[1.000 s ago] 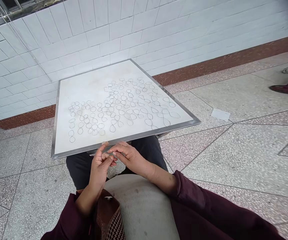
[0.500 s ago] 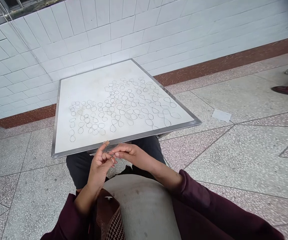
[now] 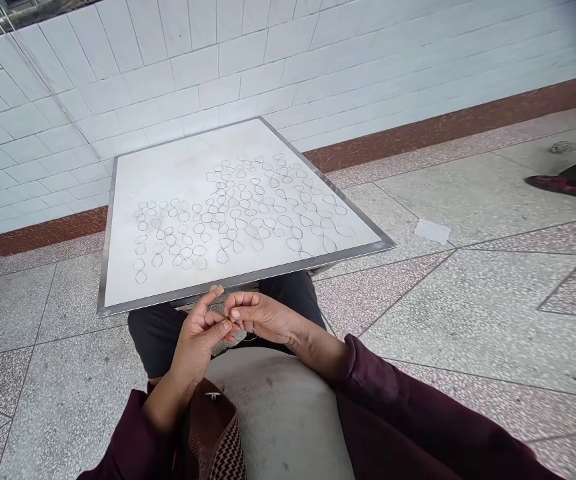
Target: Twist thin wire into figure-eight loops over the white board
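My left hand (image 3: 197,341) and my right hand (image 3: 271,321) meet just in front of the table's near edge, above my lap. Both pinch a thin wire (image 3: 229,319) between thumb and fingers. Fine curved strands of it show beside the fingertips; the rest is hidden by the fingers. My left index finger, with a tan covering on its tip, points up and away from the pinch. Beyond my hands, many wire pieces bent into figure-eight loops (image 3: 228,247) lie flat on the white tabletop (image 3: 161,173).
The table has a grey metal edge (image 3: 268,275) and stands close to a white tiled wall (image 3: 198,80). On the speckled floor to the right lies a white paper (image 3: 433,231). Another person's dark red shoe (image 3: 565,186) is at the far right, with a small coil (image 3: 564,147) behind it.
My right hand's fingers have curled more, and its wrist has turned slightly. A strand of wire now shows below the right fingers. The view has shifted slightly.
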Demonstrator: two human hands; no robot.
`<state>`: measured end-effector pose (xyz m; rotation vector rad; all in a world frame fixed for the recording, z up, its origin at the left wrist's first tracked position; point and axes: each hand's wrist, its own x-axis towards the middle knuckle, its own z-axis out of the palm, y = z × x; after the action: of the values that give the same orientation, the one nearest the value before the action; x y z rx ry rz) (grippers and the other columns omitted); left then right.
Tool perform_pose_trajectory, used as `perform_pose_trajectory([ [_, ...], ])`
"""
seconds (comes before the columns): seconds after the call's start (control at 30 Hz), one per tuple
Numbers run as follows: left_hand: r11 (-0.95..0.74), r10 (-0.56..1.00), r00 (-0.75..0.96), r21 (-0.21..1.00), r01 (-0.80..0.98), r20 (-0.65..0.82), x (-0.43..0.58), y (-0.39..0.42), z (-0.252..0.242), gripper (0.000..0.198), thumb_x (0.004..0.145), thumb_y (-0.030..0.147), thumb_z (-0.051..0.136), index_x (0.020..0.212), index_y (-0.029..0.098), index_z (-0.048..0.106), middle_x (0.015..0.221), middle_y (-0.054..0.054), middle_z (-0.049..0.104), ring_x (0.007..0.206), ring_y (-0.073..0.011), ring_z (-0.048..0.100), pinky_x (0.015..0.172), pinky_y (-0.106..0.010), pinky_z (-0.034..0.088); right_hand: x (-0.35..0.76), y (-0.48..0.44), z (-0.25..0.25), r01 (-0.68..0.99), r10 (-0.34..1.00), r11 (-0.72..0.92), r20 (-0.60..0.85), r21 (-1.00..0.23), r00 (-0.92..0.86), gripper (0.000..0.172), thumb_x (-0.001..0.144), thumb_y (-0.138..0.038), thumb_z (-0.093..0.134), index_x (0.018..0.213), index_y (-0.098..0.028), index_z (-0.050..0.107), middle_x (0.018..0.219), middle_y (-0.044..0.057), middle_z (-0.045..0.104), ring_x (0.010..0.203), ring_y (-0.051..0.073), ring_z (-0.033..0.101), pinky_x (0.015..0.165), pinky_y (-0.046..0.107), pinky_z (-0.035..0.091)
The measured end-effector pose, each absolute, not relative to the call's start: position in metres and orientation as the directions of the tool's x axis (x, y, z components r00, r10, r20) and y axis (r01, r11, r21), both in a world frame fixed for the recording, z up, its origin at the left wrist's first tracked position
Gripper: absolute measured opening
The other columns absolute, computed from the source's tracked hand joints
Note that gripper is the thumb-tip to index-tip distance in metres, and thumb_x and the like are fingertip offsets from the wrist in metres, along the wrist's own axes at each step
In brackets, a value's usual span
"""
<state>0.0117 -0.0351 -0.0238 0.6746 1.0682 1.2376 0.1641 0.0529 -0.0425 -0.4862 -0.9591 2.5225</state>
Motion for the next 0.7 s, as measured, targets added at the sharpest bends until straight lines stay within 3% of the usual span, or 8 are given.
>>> perform_pose_trajectory([
  [0.33,0.197,0.974,-0.025,0.898,-0.393,-0.225,0.011,-0.037,-0.02,0.07,0.082,0.024,0.075,0.146,0.024,0.045,0.073,0.002,0.066,0.074,-0.014,0.063,0.064,-0.024,0.049,0.156,0.042,-0.042,-0.279,0.551,-0.675,-0.214,-0.683,-0.807,0.027,0.076,-0.033,0.084,0.079,-0.016,0.064,0.065,-0.003,0.061,0.059,0.01,0.057,0.059,0.023,0.048],
  [0.53,0.168,0.971,-0.098,0.912,-0.375,-0.219,0.012,-0.033,-0.018,0.066,0.083,0.025,0.072,0.144,0.021,0.047,0.07,0.003,0.064,0.07,-0.0115,0.06,0.066,-0.023,0.046,0.152,0.036,-0.037,-0.348,0.665,-0.599,-0.207,-0.721,-0.718,0.027,0.082,-0.039,0.079,0.082,-0.017,0.064,0.07,-0.003,0.061,0.063,0.01,0.058,0.066,0.025,0.048],
  [0.7,0.207,0.959,-0.091,0.882,-0.424,-0.269,0.013,-0.035,-0.016,0.064,0.081,0.026,0.074,0.14,0.02,0.051,0.071,0.001,0.067,0.071,-0.0127,0.061,0.065,-0.024,0.046,0.157,0.043,-0.039,-0.294,0.576,-0.632,-0.182,-0.717,-0.797,0.029,0.081,-0.037,0.08,0.098,-0.016,0.07,0.077,-0.001,0.062,0.066,0.009,0.056,0.068,0.025,0.048],
])
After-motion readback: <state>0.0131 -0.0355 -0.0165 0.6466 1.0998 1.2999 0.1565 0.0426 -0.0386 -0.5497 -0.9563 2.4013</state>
